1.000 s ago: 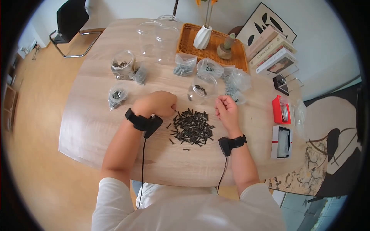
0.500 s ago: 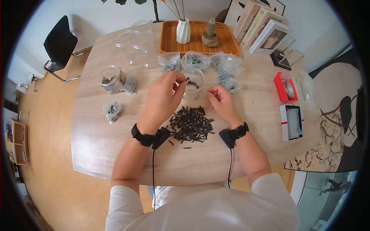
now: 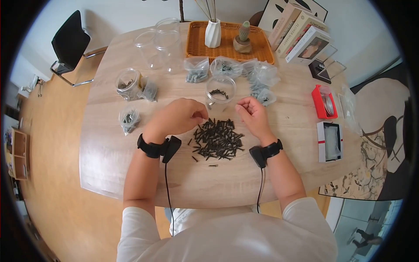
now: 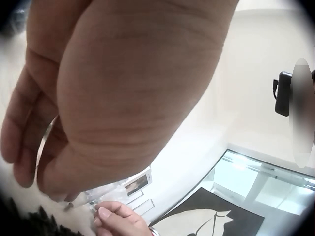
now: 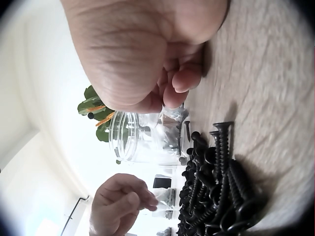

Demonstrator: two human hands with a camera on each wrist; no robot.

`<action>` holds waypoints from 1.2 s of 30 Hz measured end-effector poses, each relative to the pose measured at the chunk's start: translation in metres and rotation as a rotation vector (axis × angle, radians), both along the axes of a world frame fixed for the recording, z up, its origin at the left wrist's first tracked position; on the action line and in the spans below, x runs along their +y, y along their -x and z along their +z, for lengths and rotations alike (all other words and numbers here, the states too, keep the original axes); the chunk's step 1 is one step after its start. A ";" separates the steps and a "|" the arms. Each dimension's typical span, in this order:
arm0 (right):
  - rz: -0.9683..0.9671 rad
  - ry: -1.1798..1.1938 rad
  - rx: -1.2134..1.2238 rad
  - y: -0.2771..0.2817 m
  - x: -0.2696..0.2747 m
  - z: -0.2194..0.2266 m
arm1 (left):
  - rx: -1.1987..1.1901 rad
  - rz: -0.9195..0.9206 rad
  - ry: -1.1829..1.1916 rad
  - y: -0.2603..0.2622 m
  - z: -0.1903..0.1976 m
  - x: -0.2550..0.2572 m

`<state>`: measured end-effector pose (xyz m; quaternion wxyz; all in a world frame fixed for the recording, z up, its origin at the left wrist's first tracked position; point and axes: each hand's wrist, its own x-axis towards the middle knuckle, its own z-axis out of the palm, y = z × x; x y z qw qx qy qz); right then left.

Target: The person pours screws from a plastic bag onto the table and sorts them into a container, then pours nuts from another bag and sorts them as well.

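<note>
Pale wooden tabletop [image 3: 113,161], bearing a heap of black screws [image 3: 218,140]. Beside the heap's far-left edge, left hand [image 3: 180,116], fingers loosely bent, thumb slightly apart, nothing visibly held. Beyond its far-right edge, right hand [image 3: 254,117], fingers loosely curled. Behind the heap, clear jar [image 3: 235,91], some inside; possible tipping from a bumping knuckle.

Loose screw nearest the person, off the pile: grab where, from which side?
Probably mid-shank from above, pinching across its near and far sides: the loose screw lies flat, roughly crosswise, apart from the black screw pile, both long sides free.
</note>
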<state>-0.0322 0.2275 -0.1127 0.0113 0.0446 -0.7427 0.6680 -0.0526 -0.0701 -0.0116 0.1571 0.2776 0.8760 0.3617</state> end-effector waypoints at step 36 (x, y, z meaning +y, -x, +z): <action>0.285 -0.512 0.146 -0.016 -0.010 0.038 | 0.175 -0.051 0.010 -0.007 -0.010 0.017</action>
